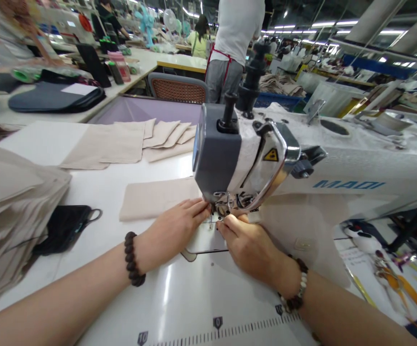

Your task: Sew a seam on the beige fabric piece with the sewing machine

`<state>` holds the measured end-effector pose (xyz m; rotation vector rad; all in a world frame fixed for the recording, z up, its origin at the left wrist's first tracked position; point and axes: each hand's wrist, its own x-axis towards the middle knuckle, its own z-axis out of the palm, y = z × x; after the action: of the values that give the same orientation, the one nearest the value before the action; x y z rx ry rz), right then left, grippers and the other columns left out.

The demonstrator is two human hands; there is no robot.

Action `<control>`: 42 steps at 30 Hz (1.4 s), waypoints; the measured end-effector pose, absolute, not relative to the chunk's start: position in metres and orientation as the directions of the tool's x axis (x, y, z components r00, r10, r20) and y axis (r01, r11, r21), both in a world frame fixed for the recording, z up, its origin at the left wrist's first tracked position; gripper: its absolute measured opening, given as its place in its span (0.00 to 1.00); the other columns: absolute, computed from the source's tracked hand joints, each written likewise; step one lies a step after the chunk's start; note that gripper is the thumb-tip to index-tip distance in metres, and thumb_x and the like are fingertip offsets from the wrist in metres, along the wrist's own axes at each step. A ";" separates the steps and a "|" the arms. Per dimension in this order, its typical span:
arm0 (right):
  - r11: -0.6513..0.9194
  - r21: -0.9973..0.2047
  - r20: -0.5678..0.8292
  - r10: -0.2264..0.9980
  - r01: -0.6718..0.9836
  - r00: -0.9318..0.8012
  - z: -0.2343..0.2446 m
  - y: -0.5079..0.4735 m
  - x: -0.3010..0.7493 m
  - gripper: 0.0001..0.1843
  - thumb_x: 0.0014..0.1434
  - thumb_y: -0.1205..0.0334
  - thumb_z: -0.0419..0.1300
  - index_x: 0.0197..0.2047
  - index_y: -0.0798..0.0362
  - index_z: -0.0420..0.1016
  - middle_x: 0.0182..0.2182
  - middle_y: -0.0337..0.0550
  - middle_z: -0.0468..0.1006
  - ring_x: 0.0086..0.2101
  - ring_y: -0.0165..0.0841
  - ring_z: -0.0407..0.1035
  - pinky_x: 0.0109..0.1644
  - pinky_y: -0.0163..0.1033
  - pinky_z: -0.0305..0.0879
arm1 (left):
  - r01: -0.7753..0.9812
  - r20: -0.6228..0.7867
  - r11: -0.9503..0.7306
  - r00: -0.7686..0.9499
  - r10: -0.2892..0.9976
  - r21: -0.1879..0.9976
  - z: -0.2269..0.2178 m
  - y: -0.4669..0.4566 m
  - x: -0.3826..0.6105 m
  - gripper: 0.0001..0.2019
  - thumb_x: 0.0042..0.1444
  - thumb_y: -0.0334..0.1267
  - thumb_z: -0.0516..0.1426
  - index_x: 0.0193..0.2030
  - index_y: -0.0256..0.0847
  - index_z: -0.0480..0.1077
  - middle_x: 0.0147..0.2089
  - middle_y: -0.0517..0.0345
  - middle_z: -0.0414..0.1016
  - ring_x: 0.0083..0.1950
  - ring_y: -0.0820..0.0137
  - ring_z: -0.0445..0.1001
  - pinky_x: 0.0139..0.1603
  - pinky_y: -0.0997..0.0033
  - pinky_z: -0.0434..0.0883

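Note:
A white and dark grey sewing machine [217, 154] stands before me. My left hand [179, 226] is at the left of its needle area, fingers stretched out flat and together, the tips beside the presser foot. A beige fabric piece [154, 197] lies flat just behind that hand and runs under the machine head. To the right of the needle, my right hand [246, 242] is closed in a pinch low by the metal needle plate [208, 240]. Whatever is between its fingertips is too small or hidden to make out. Both wrists wear beaded bracelets.
Beige fabric pieces [122, 144] lie spread behind the machine head. A tall stack of beige pieces [10, 216] is at the left, with a black pouch-like item [64, 228] against it. A chair [177, 89] and a standing person [233, 43] are beyond the table.

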<state>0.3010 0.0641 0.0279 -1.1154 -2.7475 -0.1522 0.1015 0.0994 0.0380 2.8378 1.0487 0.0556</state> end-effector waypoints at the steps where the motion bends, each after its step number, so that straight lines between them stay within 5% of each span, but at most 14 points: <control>1: 0.716 0.030 0.189 0.681 0.697 -0.708 0.028 0.064 0.301 0.09 0.57 0.75 0.50 0.37 0.59 0.70 0.32 0.46 0.68 0.32 0.35 0.61 0.37 0.38 0.62 | 0.643 -0.004 -0.755 0.762 0.648 0.130 0.038 0.100 0.101 0.18 0.62 0.29 0.46 0.59 0.32 0.60 0.63 0.43 0.59 0.63 0.62 0.58 0.63 0.59 0.59; 10: 0.723 0.031 0.226 0.667 0.690 -0.710 0.025 0.064 0.302 0.10 0.56 0.77 0.48 0.36 0.58 0.68 0.31 0.46 0.67 0.31 0.35 0.60 0.37 0.38 0.60 | 0.663 0.026 -0.740 0.742 0.670 0.114 0.035 0.099 0.104 0.17 0.61 0.27 0.47 0.56 0.34 0.61 0.60 0.43 0.62 0.62 0.61 0.59 0.61 0.56 0.60; 14: 0.722 0.032 0.215 0.671 0.691 -0.710 0.023 0.065 0.303 0.11 0.55 0.77 0.49 0.38 0.59 0.68 0.32 0.47 0.68 0.33 0.35 0.60 0.38 0.40 0.60 | 0.814 0.041 -0.579 0.577 0.815 0.050 0.034 0.098 0.100 0.15 0.60 0.25 0.44 0.52 0.30 0.64 0.57 0.35 0.64 0.59 0.55 0.63 0.56 0.48 0.63; 19: 0.732 0.031 0.249 0.654 0.681 -0.714 0.021 0.065 0.304 0.09 0.55 0.76 0.51 0.38 0.58 0.68 0.32 0.46 0.68 0.32 0.34 0.60 0.37 0.39 0.59 | 0.906 0.046 -0.416 0.414 0.909 0.075 0.062 0.113 0.062 0.24 0.55 0.21 0.40 0.60 0.21 0.53 0.47 0.34 0.72 0.46 0.58 0.73 0.45 0.55 0.71; 21: 0.739 0.041 0.252 0.643 0.672 -0.723 0.022 0.066 0.304 0.09 0.54 0.76 0.52 0.39 0.59 0.68 0.32 0.45 0.68 0.32 0.34 0.60 0.36 0.39 0.60 | 0.925 0.075 -0.283 0.273 0.959 0.253 0.084 0.117 0.044 0.27 0.55 0.25 0.43 0.63 0.26 0.50 0.40 0.42 0.75 0.40 0.59 0.75 0.43 0.54 0.72; 24: 0.739 0.059 0.233 0.643 0.671 -0.729 0.025 0.065 0.304 0.09 0.54 0.76 0.53 0.39 0.59 0.68 0.32 0.45 0.68 0.32 0.34 0.60 0.37 0.39 0.60 | 0.574 0.065 -0.153 0.172 0.983 0.804 0.109 0.115 0.030 0.26 0.54 0.35 0.49 0.61 0.37 0.56 0.42 0.51 0.75 0.46 0.60 0.73 0.46 0.58 0.72; 27: 0.733 0.068 0.196 0.656 0.677 -0.729 0.027 0.065 0.304 0.09 0.56 0.76 0.51 0.39 0.58 0.69 0.32 0.45 0.68 0.33 0.34 0.60 0.38 0.39 0.60 | 0.271 -0.005 -0.044 0.178 0.984 0.962 0.103 0.104 0.030 0.22 0.54 0.36 0.50 0.56 0.36 0.62 0.44 0.50 0.75 0.46 0.63 0.74 0.48 0.61 0.72; 30: 0.729 0.070 0.163 0.665 0.681 -0.729 0.027 0.065 0.304 0.08 0.57 0.75 0.51 0.38 0.58 0.69 0.32 0.45 0.68 0.34 0.34 0.61 0.40 0.39 0.60 | 0.521 -0.001 -0.071 0.136 0.991 0.850 0.073 0.091 0.035 0.23 0.54 0.37 0.50 0.57 0.31 0.60 0.47 0.43 0.73 0.47 0.61 0.74 0.47 0.58 0.73; 34: 0.740 0.076 0.128 0.657 0.668 -0.743 0.026 0.066 0.303 0.09 0.55 0.77 0.52 0.37 0.59 0.69 0.32 0.45 0.69 0.36 0.35 0.62 0.40 0.40 0.60 | 0.817 0.194 -0.356 0.300 0.934 0.453 0.047 0.068 0.052 0.19 0.56 0.35 0.49 0.54 0.32 0.64 0.59 0.38 0.62 0.58 0.54 0.64 0.55 0.48 0.66; 37: 0.744 0.054 0.129 0.656 0.666 -0.743 0.028 0.066 0.303 0.08 0.56 0.76 0.53 0.38 0.59 0.69 0.33 0.45 0.69 0.35 0.35 0.62 0.40 0.40 0.60 | 0.736 0.102 -0.647 0.641 0.761 0.199 0.048 0.055 0.080 0.13 0.61 0.31 0.46 0.48 0.36 0.68 0.51 0.47 0.70 0.50 0.63 0.70 0.52 0.58 0.70; 42: 0.772 -0.059 0.177 0.632 0.633 -0.755 0.032 0.066 0.311 0.08 0.59 0.72 0.51 0.38 0.58 0.70 0.32 0.44 0.69 0.32 0.34 0.61 0.41 0.38 0.59 | 0.659 -0.009 -0.750 0.752 0.659 0.059 0.056 0.062 0.114 0.08 0.58 0.30 0.52 0.42 0.30 0.69 0.41 0.47 0.71 0.46 0.61 0.69 0.48 0.59 0.71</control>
<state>0.3114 0.0659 0.0324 -1.0011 -2.7790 -0.0062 0.1144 0.0622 0.0564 2.8857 1.0868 0.0187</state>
